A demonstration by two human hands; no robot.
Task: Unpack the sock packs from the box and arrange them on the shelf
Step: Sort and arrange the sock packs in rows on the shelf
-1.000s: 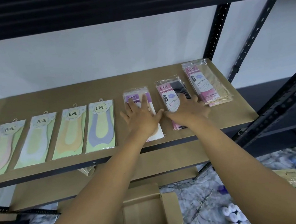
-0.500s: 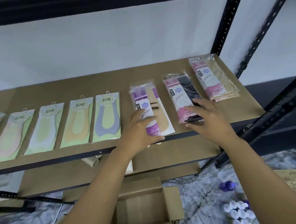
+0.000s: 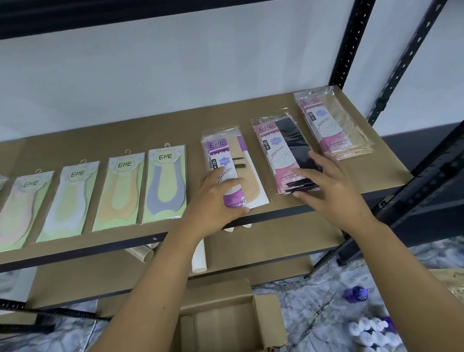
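Sock packs lie in a row on the brown shelf (image 3: pixel 135 134). My left hand (image 3: pixel 216 203) grips the lower end of the purple-labelled sock pack (image 3: pixel 233 158), thumb at its front edge and fingers on top. My right hand (image 3: pixel 332 191) rests with spread fingers on the black sock pack (image 3: pixel 285 147), its thumb at the pack's lower edge. A beige sock pack stack (image 3: pixel 331 125) lies at the far right. Several pastel ENE packs (image 3: pixel 165 182) lie to the left. The open cardboard box (image 3: pixel 221 329) stands on the floor below and shows no packs inside.
Black shelf uprights (image 3: pixel 350 34) stand at the right. Paper cup stacks (image 3: pixel 199 256) lie on the lower shelf. On the marbled floor at the right are white spools (image 3: pixel 367 333), a purple object (image 3: pixel 357 293) and a flat cardboard piece (image 3: pixel 460 292).
Both hands have slid back from lying flat on the packs toward the shelf's front edge. The purple and black packs now show most of their length.
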